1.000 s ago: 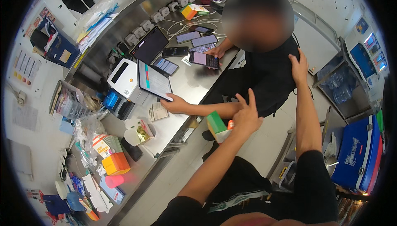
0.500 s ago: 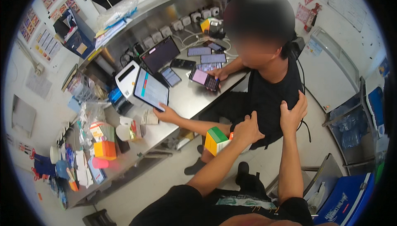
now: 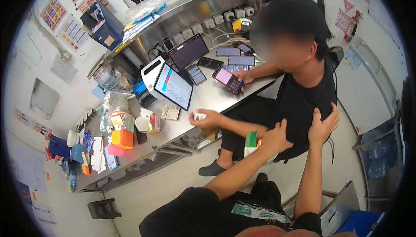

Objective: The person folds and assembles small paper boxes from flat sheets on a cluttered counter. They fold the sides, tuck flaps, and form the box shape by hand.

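My left hand [image 3: 277,140] and my right hand [image 3: 323,124] are both raised in front of the black shirt [image 3: 310,102] of a seated person. Their fingers are apart and hold nothing that I can see; whether they touch the shirt I cannot tell. Partly hidden behind my left forearm is a green and white box [image 3: 251,141], with a bit of orange beside it; what bears it is hidden. One of the seated person's hands [image 3: 246,76] grips a phone [image 3: 227,77] with a lit pink screen. That person's other hand [image 3: 206,118] is held out, palm up, near a tablet [image 3: 174,86].
A steel counter [image 3: 208,92] carries several phones, a dark screen [image 3: 189,51], a white device [image 3: 151,74] and small boxes, one of them orange [image 3: 122,139]. Chargers line its back wall. A white chest freezer [image 3: 366,85] stands at right, a grey stool [image 3: 104,209] at lower left.
The seated person's outstretched hand has left the tablet's edge and turned palm up. The view has shifted, so the scene sits farther right. My hands keep much the same pose.
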Motion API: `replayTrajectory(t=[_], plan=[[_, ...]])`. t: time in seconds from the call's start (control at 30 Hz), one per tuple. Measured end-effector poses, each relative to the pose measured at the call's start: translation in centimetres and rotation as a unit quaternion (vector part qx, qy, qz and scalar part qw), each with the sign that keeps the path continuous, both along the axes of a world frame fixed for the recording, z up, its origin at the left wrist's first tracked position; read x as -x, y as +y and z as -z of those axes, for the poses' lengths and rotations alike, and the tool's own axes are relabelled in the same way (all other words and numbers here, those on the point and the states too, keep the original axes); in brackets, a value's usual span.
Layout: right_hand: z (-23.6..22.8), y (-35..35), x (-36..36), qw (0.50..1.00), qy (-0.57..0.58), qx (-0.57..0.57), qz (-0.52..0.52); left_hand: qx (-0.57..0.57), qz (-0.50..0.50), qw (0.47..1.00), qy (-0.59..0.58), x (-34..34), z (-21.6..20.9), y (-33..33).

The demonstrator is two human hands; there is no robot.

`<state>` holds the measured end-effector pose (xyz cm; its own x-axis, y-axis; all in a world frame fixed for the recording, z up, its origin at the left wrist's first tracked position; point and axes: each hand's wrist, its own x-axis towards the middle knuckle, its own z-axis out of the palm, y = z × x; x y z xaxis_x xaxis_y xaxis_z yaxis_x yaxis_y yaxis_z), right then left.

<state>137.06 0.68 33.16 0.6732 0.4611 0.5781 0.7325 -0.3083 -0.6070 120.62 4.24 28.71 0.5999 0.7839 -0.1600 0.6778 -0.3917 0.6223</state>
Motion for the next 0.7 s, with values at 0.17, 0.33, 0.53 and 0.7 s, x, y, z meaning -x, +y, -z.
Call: replayTrajectory(t=[0.17, 0.33, 0.53, 0.7], plan=[[-0.7, -1.4, 3.4, 0.997, 0.034, -0.034, -0.054, -0.043, -0.030, 0.998, -0.025, 4.0, -1.6, -0.3], [6.4, -10.7, 14.2, 0.903, 0.382, -0.036, -0.193, -0.018, -0.002, 0.985, -0.173, 18.6, 0.0, -7.2], [12.5, -16.2, 36.1, 0.626, 0.606, 0.403, -0.281, -0.095, -0.039, 0.968, -0.228, 39.8, 1.7, -13.4], [11.2, -12.8, 50.4, 0.400, 0.709, 0.465, -0.349, -0.234, -0.120, 0.930, -0.255, 55.7, -2.0, -16.2]])
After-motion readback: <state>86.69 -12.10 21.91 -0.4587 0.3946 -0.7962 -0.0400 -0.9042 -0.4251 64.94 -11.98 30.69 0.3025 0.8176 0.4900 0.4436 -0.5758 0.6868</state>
